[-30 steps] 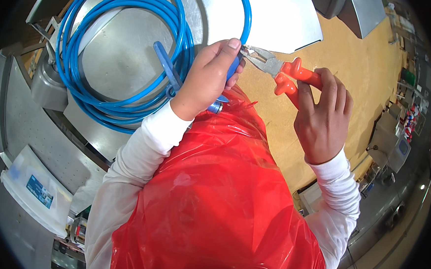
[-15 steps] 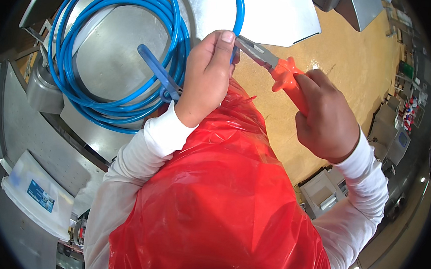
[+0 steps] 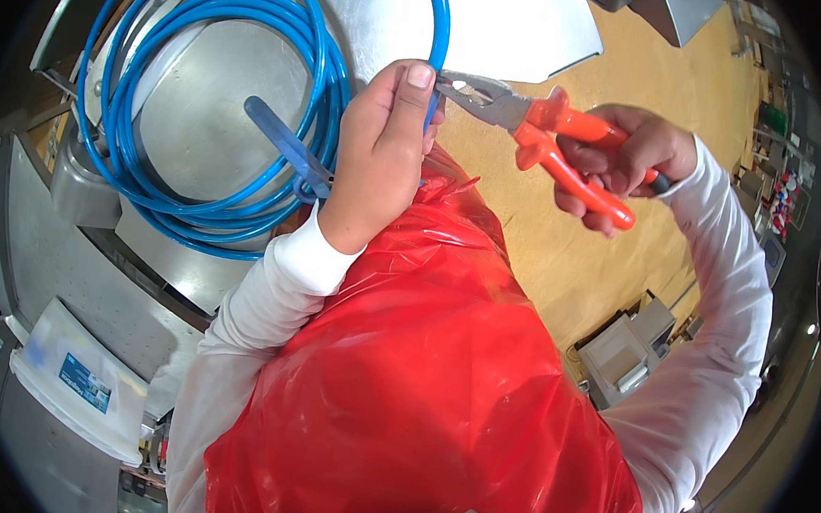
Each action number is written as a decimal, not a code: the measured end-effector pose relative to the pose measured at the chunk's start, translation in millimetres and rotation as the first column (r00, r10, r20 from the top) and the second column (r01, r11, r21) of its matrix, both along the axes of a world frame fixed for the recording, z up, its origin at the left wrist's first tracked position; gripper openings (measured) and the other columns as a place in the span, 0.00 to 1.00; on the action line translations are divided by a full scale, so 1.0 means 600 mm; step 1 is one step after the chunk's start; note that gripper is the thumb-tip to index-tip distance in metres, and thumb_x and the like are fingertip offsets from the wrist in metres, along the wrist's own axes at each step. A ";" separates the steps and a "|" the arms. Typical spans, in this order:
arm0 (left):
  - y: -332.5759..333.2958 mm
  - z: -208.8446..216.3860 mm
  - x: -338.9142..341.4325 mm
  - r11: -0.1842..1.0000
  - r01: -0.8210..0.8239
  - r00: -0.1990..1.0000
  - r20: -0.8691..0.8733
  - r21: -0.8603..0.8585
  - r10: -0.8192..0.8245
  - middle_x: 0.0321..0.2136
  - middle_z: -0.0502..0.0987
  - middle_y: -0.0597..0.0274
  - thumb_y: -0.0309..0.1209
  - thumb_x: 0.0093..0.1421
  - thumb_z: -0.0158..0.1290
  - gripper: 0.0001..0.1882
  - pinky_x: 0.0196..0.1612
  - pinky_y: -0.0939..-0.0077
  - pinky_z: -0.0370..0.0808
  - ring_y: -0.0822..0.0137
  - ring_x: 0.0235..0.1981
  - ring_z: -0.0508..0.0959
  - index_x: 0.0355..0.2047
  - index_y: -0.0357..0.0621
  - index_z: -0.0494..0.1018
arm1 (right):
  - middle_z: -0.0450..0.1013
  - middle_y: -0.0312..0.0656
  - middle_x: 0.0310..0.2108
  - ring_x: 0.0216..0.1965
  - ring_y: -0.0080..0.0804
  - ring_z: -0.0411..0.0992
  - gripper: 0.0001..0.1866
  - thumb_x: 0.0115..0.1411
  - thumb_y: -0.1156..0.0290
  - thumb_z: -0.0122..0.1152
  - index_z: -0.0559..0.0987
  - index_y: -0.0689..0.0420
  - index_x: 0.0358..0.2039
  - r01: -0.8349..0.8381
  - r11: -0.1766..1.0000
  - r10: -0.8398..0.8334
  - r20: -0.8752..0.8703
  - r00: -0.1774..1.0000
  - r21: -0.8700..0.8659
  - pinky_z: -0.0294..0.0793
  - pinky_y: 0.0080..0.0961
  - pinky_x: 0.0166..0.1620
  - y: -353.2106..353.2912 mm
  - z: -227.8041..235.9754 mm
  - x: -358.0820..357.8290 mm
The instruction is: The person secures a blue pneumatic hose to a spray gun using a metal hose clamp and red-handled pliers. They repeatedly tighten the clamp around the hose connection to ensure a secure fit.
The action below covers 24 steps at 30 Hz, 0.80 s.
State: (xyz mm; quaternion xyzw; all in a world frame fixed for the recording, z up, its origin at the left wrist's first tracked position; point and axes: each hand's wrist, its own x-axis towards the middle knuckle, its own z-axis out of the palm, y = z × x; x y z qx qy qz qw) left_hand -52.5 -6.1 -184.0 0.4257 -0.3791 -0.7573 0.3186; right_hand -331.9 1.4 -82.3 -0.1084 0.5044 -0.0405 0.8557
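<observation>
Over the shiny metal table (image 3: pixel 201 140), the left hand (image 3: pixel 379 151) is pinched tight on one blue cable (image 3: pixel 435 32), right by the pliers (image 3: pixel 549 138). The right hand (image 3: pixel 627 166) is wrapped around the two orange handles. To do this well, I think the cable should stay still and the metal tips should bite straight. One cable coil, one pair of pliers, one blue tool (image 3: pixel 281 140), one red apron (image 3: pixel 422 379).

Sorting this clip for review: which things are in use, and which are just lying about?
In use:
left hand
blue hose
right hand
orange-handled pliers

Lying about:
blue-handled tool
clear plastic bag
grey box
</observation>
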 end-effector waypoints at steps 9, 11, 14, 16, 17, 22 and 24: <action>-0.009 -0.013 0.015 0.998 0.024 1.000 -0.021 0.055 -0.023 0.31 0.76 0.67 0.50 0.80 0.44 0.23 0.31 0.83 0.68 0.79 0.27 0.70 0.47 0.42 0.77 | 0.73 0.52 0.50 0.48 0.54 0.75 0.25 0.47 0.82 0.62 0.79 0.61 0.49 -0.918 0.088 -0.096 -0.921 0.379 -0.387 0.75 0.44 0.50 0.091 0.051 0.079; -0.010 -0.013 0.013 0.998 0.013 1.000 -0.028 0.061 -0.011 0.30 0.76 0.68 0.49 0.80 0.44 0.23 0.31 0.83 0.68 0.79 0.27 0.70 0.47 0.41 0.77 | 0.71 0.49 0.55 0.51 0.50 0.74 0.19 0.51 0.78 0.67 0.81 0.57 0.45 -0.994 -0.046 -0.310 -0.944 0.113 -0.103 0.73 0.44 0.51 0.089 0.051 0.104; -0.009 -0.015 0.012 0.999 0.014 0.999 -0.033 0.047 -0.013 0.28 0.76 0.68 0.49 0.80 0.44 0.23 0.31 0.82 0.67 0.79 0.26 0.70 0.47 0.41 0.77 | 0.71 0.47 0.54 0.51 0.47 0.74 0.14 0.56 0.73 0.68 0.81 0.55 0.44 -0.993 -0.090 -0.382 -0.924 -0.036 0.076 0.73 0.43 0.51 0.094 0.050 0.126; -0.008 -0.013 0.012 0.999 0.014 1.000 -0.024 0.046 -0.012 0.28 0.75 0.68 0.49 0.80 0.44 0.23 0.30 0.82 0.67 0.79 0.26 0.69 0.46 0.41 0.77 | 0.72 0.46 0.55 0.52 0.47 0.74 0.18 0.52 0.77 0.68 0.81 0.55 0.45 -0.993 -0.078 -0.376 -0.925 -0.052 0.088 0.73 0.43 0.53 0.103 0.046 0.133; -0.008 -0.009 0.011 0.999 0.010 1.000 -0.015 0.053 -0.010 0.28 0.75 0.67 0.49 0.80 0.44 0.23 0.30 0.82 0.67 0.79 0.26 0.69 0.46 0.41 0.77 | 0.72 0.45 0.56 0.52 0.47 0.75 0.20 0.50 0.79 0.68 0.81 0.55 0.46 -0.993 -0.071 -0.373 -0.926 -0.062 0.095 0.73 0.43 0.54 0.107 0.043 0.136; -0.003 -0.008 0.010 1.000 0.013 1.000 0.002 0.028 -0.013 0.27 0.75 0.67 0.49 0.80 0.43 0.23 0.31 0.82 0.67 0.79 0.26 0.69 0.45 0.41 0.76 | 0.72 0.45 0.54 0.52 0.45 0.75 0.15 0.56 0.74 0.69 0.82 0.56 0.44 -0.984 -0.067 -0.435 -0.892 -0.121 0.165 0.72 0.42 0.53 0.113 0.035 0.148; 0.000 -0.014 0.011 1.000 0.022 1.000 -0.009 0.014 -0.022 0.28 0.75 0.67 0.50 0.80 0.43 0.24 0.31 0.82 0.67 0.79 0.26 0.69 0.45 0.41 0.77 | 0.71 0.45 0.54 0.52 0.45 0.74 0.13 0.57 0.71 0.69 0.82 0.54 0.44 -0.979 -0.071 -0.450 -0.882 -0.137 0.189 0.72 0.43 0.52 0.116 0.034 0.147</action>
